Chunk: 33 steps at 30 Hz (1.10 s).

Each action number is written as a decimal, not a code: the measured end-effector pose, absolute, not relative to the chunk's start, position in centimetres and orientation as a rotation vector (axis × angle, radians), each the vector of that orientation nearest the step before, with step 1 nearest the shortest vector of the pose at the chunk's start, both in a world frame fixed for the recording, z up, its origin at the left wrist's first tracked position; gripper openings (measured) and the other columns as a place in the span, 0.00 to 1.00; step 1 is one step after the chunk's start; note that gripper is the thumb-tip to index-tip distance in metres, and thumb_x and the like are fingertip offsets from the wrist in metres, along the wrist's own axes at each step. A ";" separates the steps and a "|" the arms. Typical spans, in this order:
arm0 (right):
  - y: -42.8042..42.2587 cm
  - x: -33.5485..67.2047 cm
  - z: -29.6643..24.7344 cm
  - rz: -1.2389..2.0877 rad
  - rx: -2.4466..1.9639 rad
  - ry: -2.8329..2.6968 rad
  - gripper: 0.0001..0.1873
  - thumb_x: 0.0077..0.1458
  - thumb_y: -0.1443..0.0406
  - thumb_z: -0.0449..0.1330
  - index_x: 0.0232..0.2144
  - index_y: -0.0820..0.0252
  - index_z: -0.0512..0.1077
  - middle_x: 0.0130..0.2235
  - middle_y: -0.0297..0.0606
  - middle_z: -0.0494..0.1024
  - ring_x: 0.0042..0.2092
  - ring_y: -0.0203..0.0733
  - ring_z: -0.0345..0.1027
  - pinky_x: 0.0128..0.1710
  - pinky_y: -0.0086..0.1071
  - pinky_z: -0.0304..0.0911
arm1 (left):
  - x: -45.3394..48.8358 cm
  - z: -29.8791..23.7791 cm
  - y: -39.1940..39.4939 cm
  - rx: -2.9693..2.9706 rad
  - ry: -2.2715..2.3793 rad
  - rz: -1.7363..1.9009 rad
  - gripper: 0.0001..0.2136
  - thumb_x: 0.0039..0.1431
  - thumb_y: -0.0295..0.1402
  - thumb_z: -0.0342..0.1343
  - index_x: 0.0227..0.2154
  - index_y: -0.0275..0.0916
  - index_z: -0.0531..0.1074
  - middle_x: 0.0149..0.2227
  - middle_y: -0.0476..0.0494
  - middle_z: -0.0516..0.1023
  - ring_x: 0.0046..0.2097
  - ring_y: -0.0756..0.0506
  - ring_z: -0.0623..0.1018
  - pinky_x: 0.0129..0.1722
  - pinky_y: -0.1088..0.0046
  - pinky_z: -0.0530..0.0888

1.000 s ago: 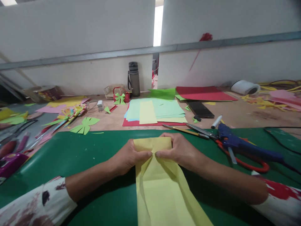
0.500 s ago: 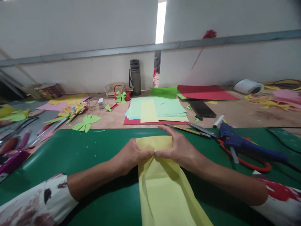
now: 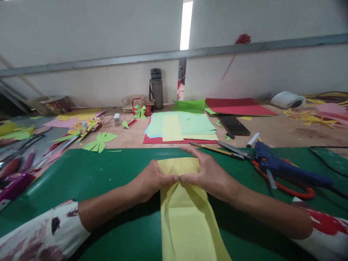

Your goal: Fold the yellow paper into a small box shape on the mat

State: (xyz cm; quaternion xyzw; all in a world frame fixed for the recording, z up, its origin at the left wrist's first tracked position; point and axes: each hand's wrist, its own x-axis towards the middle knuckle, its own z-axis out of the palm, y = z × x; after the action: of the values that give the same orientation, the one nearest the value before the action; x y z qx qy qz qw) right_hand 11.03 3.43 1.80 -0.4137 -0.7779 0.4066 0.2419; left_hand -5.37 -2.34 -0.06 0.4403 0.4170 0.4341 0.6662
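- Basically, the yellow paper piece (image 3: 190, 224) sits at the lower centre of the frame, its creased body running down past the bottom edge and its short top end standing above the thumbs.
- The left hand (image 3: 149, 183) has it by the left side: the grip is closed, thumb on the near face, fingers mostly hidden behind.
- The right hand (image 3: 213, 175) mirrors this from the right, its grip closed too, though the index finger lifts clear beyond the paper's top edge.
- The two thumb tips meet, or nearly so, at the paper's middle, where the creases converge.
- Uneven thumb pressure could set a crease off-centre or skew the top end, I'd judge.
- Pulling the hands apart too hard could tear the sheet at that pinched point, which looks like the most strained spot.
- With the right index finger raised, that upper corner may have less backing and could buckle.
- On the right of the frame, the blue glue gun (image 3: 288, 168) lies over the red-handled scissors (image 3: 295, 192) on the green mat (image 3: 116, 174); a wide swing of the right forearm could knock them.
- Farther back, a paper stack (image 3: 197, 125) rests on the counter (image 3: 261, 127), well apart from both hands.
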 end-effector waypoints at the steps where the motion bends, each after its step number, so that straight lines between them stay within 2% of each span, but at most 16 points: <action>1: 3.4 11.0 1.8 1.128 -1.130 -2.127 0.39 0.37 0.66 0.63 0.55 0.62 0.61 0.56 0.43 0.65 0.56 0.48 0.58 0.54 0.38 0.56 | -5.4 0.0 -2.4 0.995 0.936 0.974 0.19 0.47 0.32 0.63 0.44 0.36 0.72 0.37 0.41 0.79 0.37 0.42 0.78 0.40 0.66 0.73; 13: 3.3 10.9 1.4 1.060 -1.097 -2.175 0.38 0.39 0.67 0.61 0.56 0.65 0.59 0.56 0.46 0.64 0.57 0.49 0.56 0.57 0.40 0.52 | -5.6 -0.3 -2.3 1.057 0.896 0.945 0.17 0.51 0.30 0.59 0.46 0.35 0.72 0.37 0.41 0.79 0.37 0.43 0.78 0.39 0.67 0.73; 20: 3.1 11.1 1.4 1.026 -1.104 -2.211 0.38 0.40 0.67 0.59 0.56 0.66 0.58 0.56 0.45 0.64 0.56 0.48 0.57 0.55 0.38 0.56 | -5.5 -0.2 -2.4 1.066 0.914 0.939 0.17 0.51 0.30 0.60 0.45 0.35 0.72 0.37 0.42 0.78 0.37 0.43 0.77 0.39 0.67 0.73; 26: 2.7 10.9 1.9 1.017 -1.118 -2.221 0.37 0.40 0.69 0.58 0.56 0.64 0.58 0.55 0.46 0.66 0.56 0.51 0.57 0.53 0.40 0.58 | -5.5 0.0 -2.5 1.073 0.900 0.926 0.15 0.51 0.29 0.59 0.44 0.36 0.73 0.35 0.43 0.79 0.36 0.45 0.77 0.38 0.69 0.73; 33: 2.6 10.8 2.0 1.046 -1.114 -2.225 0.38 0.40 0.70 0.57 0.57 0.63 0.57 0.53 0.46 0.68 0.49 0.48 0.65 0.46 0.37 0.63 | -5.5 0.4 -2.4 1.046 0.979 0.900 0.15 0.49 0.28 0.60 0.42 0.35 0.74 0.34 0.44 0.78 0.37 0.44 0.77 0.39 0.69 0.72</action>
State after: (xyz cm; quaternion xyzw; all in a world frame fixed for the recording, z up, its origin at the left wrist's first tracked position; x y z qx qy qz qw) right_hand 10.80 2.58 2.01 -0.4028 -0.8042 0.3780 0.2193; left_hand -5.50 -2.40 0.35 0.4627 0.4330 0.3982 0.6632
